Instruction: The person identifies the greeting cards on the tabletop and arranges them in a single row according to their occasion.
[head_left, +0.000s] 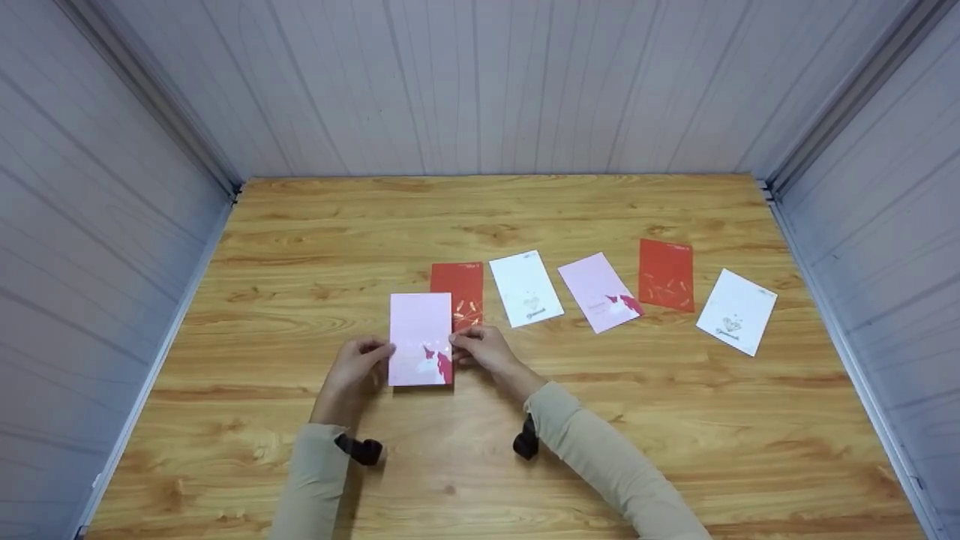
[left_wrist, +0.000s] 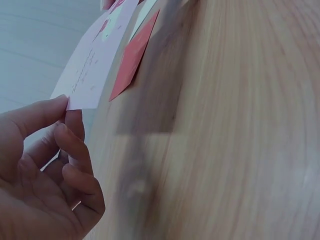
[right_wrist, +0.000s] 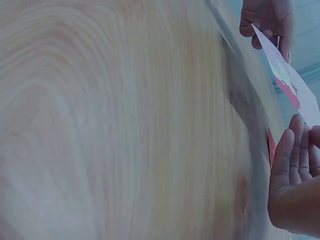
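A pink card [head_left: 420,330] with a red and white design in its lower corner is held up off the table between both hands. My left hand [head_left: 355,369] pinches its left edge between thumb and fingers, as the left wrist view also shows at the card's corner. On the opposite edge my right hand [head_left: 489,352] pinches with thumb and fingertips. Behind the held card, partly covered by it, lies a red card [head_left: 465,281] with gold marks. In the right wrist view the pink card [right_wrist: 287,75] slants between the two hands, above its shadow.
To the right lie a white card [head_left: 525,281], another pink card [head_left: 596,289], a second red card [head_left: 666,270] and a second white card [head_left: 739,307], spaced apart in a row. The wooden table [head_left: 337,225] is bounded by pale panel walls [head_left: 480,82].
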